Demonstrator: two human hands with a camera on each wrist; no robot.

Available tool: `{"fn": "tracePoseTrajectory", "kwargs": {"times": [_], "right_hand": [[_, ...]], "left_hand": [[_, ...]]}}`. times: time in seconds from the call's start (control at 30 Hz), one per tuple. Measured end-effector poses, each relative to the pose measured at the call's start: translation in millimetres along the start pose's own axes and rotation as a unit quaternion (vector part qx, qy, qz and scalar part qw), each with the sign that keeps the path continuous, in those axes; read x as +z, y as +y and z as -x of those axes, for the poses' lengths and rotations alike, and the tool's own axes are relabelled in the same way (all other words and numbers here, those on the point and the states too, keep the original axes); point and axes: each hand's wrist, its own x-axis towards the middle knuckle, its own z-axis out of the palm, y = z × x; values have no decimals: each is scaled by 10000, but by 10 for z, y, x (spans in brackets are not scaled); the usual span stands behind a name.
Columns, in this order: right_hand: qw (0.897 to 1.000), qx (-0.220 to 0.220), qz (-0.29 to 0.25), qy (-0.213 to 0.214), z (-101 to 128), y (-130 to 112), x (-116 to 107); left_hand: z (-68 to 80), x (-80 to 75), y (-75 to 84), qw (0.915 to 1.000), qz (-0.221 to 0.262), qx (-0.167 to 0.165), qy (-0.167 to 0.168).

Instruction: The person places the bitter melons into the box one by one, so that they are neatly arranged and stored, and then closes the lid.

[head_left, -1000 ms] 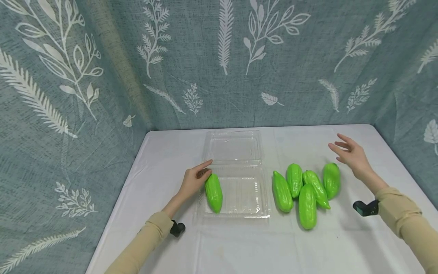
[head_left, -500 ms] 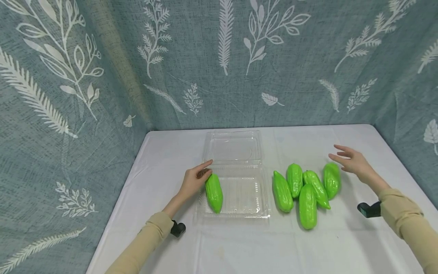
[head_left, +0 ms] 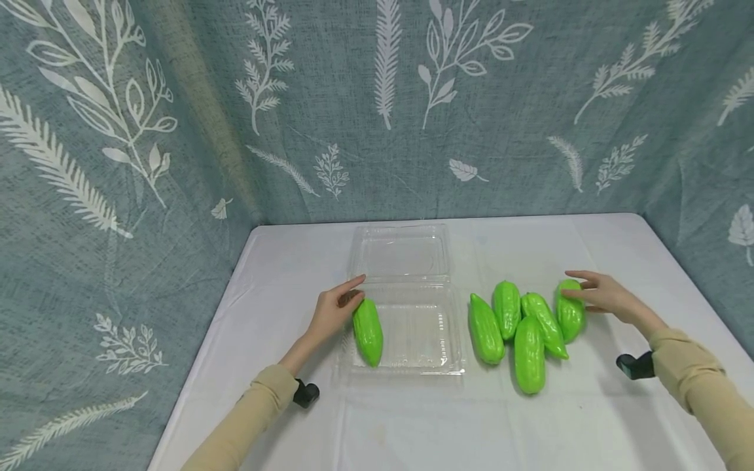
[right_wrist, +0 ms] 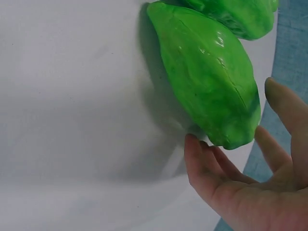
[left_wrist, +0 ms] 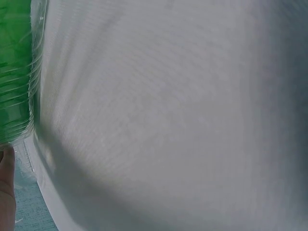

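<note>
A clear plastic clamshell container lies open on the table, its lid folded back. One glossy green bitter melon lies along the left side inside it. My left hand holds the container's upper left edge beside that melon's end; the left wrist view shows just one finger at the container's corner. At the right of a loose group, my right hand reaches around the rightmost bitter melon. Its thumb and fingers are spread about the melon's end, with a gap at the thumb.
Several more bitter melons lie close together between the container and the right hand. White cloth covers the table. A patterned blue-green curtain hangs behind and at both sides.
My right hand has come down and toward me from above the group to the rightmost bitter melon. The left hand and the container have stayed in place.
</note>
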Motion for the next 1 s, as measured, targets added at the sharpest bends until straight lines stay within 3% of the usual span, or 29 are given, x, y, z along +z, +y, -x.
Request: {"fn": "tracePoseTrajectory", "kwargs": {"times": [0.1,0.3,0.53,1.0], "right_hand": [[9999,-30,125,-5,-12,18,20],[9997,18,221,31,-15,25,50],[9997,21,232,-15,-11,26,33],[10000,54,19,58,5,21,25]], "left_hand": [[-2,21,-88,9999,-24,-103,0],[2,34,-98,10000,77,-25,39],[22,-42,223,9999,-60,-88,-13],[17,-60,281,10000,-6,-48,-44]]}}
